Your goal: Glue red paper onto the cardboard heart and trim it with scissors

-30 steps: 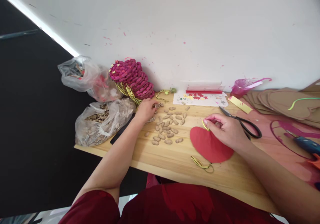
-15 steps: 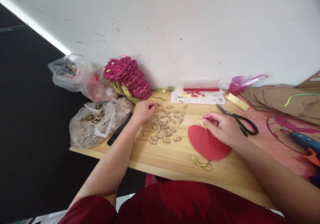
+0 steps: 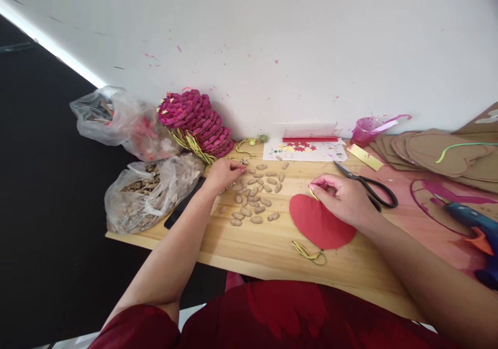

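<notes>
My left hand (image 3: 226, 175) is over the back left of the scattered peanuts (image 3: 254, 198), fingers closed beside a few small silvery pieces (image 3: 244, 161); whether anything is between its fingertips is too small to tell. My right hand (image 3: 338, 196) pinches a yellow cord (image 3: 313, 194) at the top of a red heart-shaped piece (image 3: 319, 224). Yellow-green cord ends (image 3: 307, 253) lie on the wood just below the heart.
Black scissors (image 3: 365, 182) and a glue gun (image 3: 462, 215) lie at the right, near cardboard hearts (image 3: 431, 152). Behind are a star-strewn paper (image 3: 307, 154) and a pink cup (image 3: 364, 131). Magenta bundles (image 3: 198, 123), plastic bags (image 3: 148, 193) and a dark phone (image 3: 182, 206) occupy the left.
The view has shifted slightly. My left hand has drawn a little back from the silvery pieces, which now show beyond its fingertips. My right hand keeps its pinch on the cord.
</notes>
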Available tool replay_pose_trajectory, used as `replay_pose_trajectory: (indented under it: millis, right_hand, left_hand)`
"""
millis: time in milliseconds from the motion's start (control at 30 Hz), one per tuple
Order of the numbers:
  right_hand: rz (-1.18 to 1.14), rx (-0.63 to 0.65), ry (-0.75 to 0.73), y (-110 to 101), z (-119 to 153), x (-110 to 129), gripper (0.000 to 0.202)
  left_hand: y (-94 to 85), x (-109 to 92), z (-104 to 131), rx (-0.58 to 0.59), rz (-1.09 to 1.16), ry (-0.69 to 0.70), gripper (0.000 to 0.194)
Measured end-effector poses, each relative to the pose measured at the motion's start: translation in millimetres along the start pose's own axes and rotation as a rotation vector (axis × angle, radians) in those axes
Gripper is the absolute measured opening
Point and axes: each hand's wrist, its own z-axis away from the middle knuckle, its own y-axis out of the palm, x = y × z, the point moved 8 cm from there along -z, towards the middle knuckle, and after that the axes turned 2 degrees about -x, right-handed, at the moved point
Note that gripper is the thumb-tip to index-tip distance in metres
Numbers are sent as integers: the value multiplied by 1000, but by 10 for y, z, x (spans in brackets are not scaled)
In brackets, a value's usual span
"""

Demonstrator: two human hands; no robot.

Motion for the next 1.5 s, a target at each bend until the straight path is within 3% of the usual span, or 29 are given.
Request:
replay_pose_trajectory:
  millis: [233, 533, 733, 1067, 1267, 1367, 1500]
  right_hand:
    - [-3, 6, 10, 3, -2, 5, 22]
    - [-4, -1, -6, -6, 1, 16, 21]
    - [-16, 7, 7, -2, -3, 11, 20]
    - [-12, 1, -3, -13, 3, 24, 21]
    - [-18, 4, -3, -19, 2, 33, 21]
    - [-22, 11, 0, -20, 1, 35, 22]
    - [-22, 15, 1, -17, 1, 28, 21]
  left_hand:
    - [37, 60, -49, 24, 108, -28, 26]
    - [-46, -46, 1, -41, -219, 2, 25]
    - [-31, -136, 26, -78, -171, 69, 23]
    - [100, -235, 65, 127, -87, 127, 16]
    - [-115, -287, -92, -142, -272, 189, 20]
    - [-24, -344, -175, -127, -319, 264, 21]
    - [62, -345, -248, -106, -277, 225, 20]
